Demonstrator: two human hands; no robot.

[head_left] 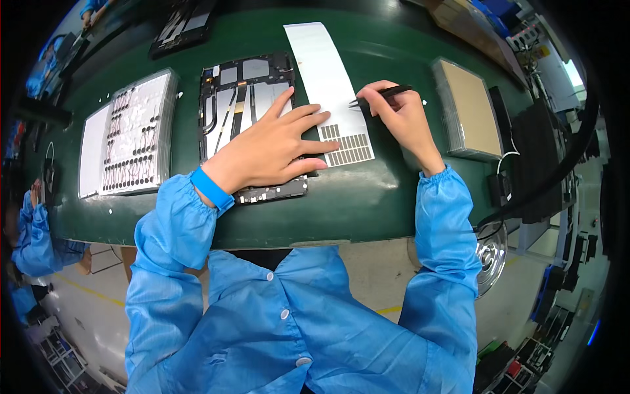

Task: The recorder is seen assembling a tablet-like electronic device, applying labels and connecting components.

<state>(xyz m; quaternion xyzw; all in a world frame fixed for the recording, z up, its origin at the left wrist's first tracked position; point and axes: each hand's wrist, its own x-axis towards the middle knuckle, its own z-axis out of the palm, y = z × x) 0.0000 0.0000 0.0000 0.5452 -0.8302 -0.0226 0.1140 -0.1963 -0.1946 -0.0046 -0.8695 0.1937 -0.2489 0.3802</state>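
"How far along is it?"
"Partway, I'd judge. The sheet (326, 69) lies just beside the open device (209, 113). Its upper stretch is bare white, and dark labels (354, 149) fill only the lower end."
"So some are used?"
"Probably; the topmost rows stop short. Several rows are left."
"And the device?"
"It's open, with inner parts (256, 69) showing. The left hand (272, 148) hides some of it, so I can't tell whether any label is on there."
"And the hands?"
"The left lies spread across device and sheet, fingers apart, gripping nothing. The right hand (402, 118) is closed on tweezers (398, 90), their tips slightly apart over the sheet."
"Carrying a label?"
"I can't make one out."
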